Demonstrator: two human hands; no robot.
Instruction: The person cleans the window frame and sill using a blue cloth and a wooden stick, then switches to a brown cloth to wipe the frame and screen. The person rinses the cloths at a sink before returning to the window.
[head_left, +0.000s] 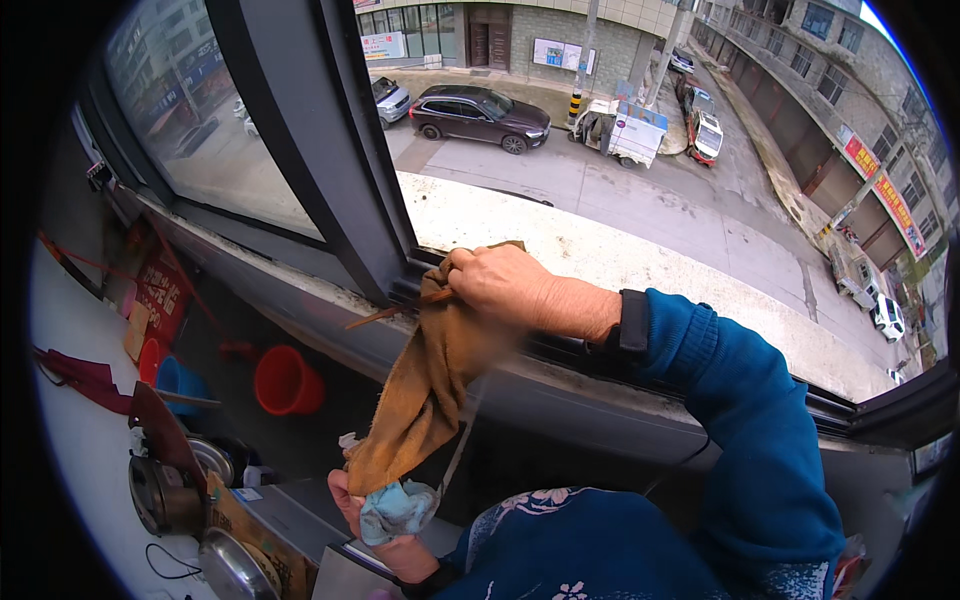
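My right hand (499, 281) is at the window track (409, 285), gripping the upper end of a brown cloth (420, 409) together with a thin brown stick (371, 318). The stick's free end points left across the inner sill; its other end is hidden under my fingers. From there the cloth hangs down over the sill to my left hand (343, 496). That hand holds the cloth's lower end and a crumpled, stained light blue cloth (397, 511). Part of the left hand is covered by the cloths.
A dark sliding window frame (300, 135) borders the opening on the left. Outside runs a pale ledge (585, 259) above a street with parked vehicles. Indoors are a red bucket (289, 380), a blue bucket (184, 384), a lidded pot (161, 495) and a metal basin (232, 566).
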